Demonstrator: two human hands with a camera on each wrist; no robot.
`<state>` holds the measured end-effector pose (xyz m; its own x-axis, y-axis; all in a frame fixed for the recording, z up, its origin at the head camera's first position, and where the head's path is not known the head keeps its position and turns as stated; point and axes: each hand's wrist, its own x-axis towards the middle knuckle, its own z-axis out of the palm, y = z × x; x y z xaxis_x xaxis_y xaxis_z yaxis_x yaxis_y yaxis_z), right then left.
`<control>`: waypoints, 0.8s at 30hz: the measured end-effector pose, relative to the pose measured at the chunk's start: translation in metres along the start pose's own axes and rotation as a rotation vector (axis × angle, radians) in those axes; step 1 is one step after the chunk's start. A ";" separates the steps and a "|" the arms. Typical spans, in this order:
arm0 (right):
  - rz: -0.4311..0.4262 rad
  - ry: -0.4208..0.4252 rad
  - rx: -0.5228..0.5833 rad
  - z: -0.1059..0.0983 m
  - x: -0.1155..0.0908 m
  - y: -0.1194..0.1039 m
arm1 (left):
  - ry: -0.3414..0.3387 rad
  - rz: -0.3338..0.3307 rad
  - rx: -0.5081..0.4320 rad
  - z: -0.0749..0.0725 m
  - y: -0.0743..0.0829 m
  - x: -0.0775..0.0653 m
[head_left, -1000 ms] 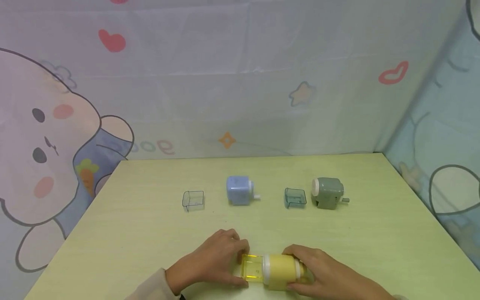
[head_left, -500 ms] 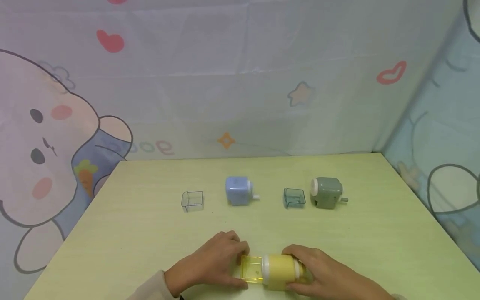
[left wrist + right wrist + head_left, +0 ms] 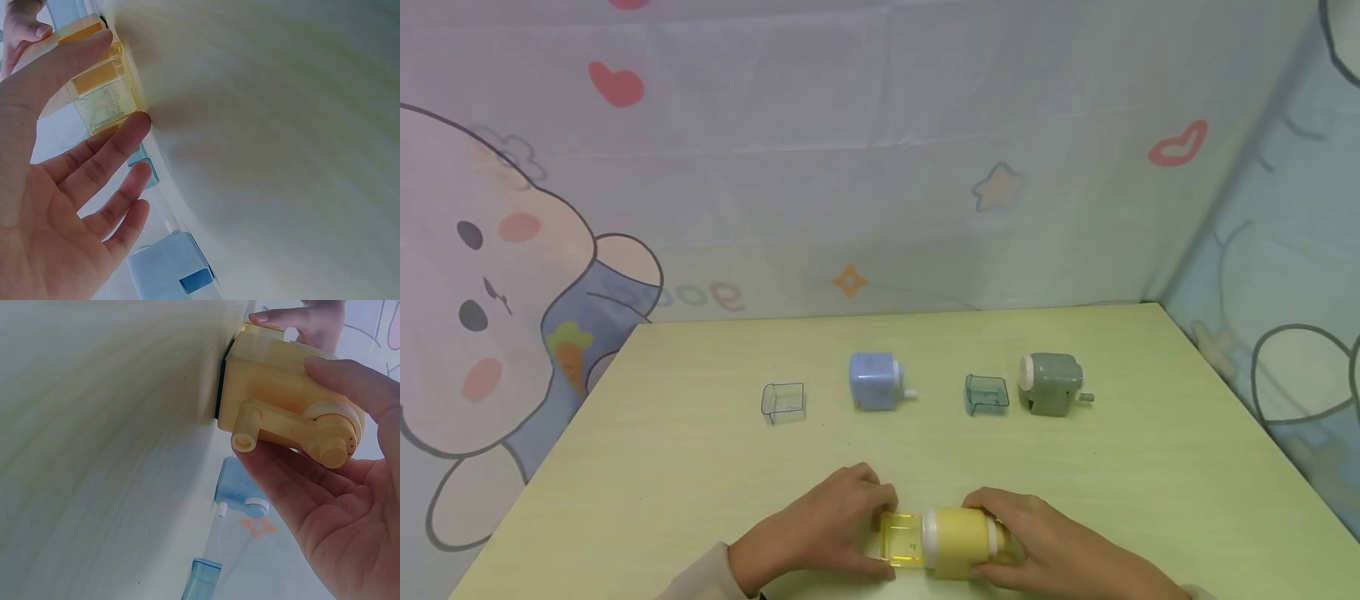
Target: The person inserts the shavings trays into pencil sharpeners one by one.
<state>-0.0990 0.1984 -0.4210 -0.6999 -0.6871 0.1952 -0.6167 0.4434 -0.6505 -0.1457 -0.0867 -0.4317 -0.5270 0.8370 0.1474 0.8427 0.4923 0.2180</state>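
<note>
At the near middle of the table point(image 3: 700, 454), the left hand point(image 3: 827, 529) pinches the yellow drawer point(image 3: 902, 540) while the right hand point(image 3: 1041, 542) grips the yellow sharpener point(image 3: 961, 543), so separating them seems the present step, next probably requiring a straight leftward pull.

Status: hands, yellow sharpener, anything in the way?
Left hand pinches yellow tray; right hand grips yellow sharpener. Tray juts from sharpener's left end. Nothing seen blocking; blue sharpener and green sharpener sit apart, farther back.
</note>
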 end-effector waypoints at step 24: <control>0.084 -0.050 0.047 -0.002 0.000 -0.002 | -0.040 -0.022 -0.040 0.000 0.003 0.001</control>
<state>-0.0984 0.1987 -0.4177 -0.7290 -0.6767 0.1027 -0.5381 0.4739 -0.6970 -0.1432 -0.0843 -0.4311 -0.5400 0.8352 0.1037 0.8255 0.5016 0.2590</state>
